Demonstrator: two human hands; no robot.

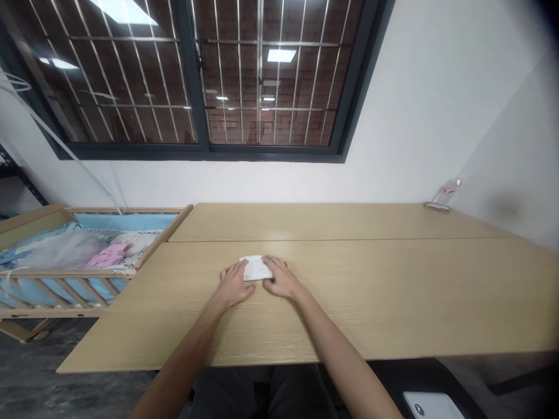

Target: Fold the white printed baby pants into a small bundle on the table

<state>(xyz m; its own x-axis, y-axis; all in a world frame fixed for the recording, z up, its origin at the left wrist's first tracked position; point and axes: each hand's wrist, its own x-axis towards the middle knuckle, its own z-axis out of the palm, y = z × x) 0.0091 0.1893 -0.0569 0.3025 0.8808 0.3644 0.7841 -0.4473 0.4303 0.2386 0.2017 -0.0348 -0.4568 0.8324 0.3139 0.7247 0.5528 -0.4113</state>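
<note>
The left grip and right grip touch opposite ends of a small white piece; whether the fingers pinch it, one cannot tell. It lies flat on the tabletop between them, probably so that the firm surface backs it while both ends are steadied. A clear item sits at the far right corner, seemingly out of the way. Leftward stands a slatted crib; lower right, a white phone rests within reach.

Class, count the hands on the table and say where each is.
2. The left hand is at the left end of the white item; the right hand is at its right end. No others show.
</note>
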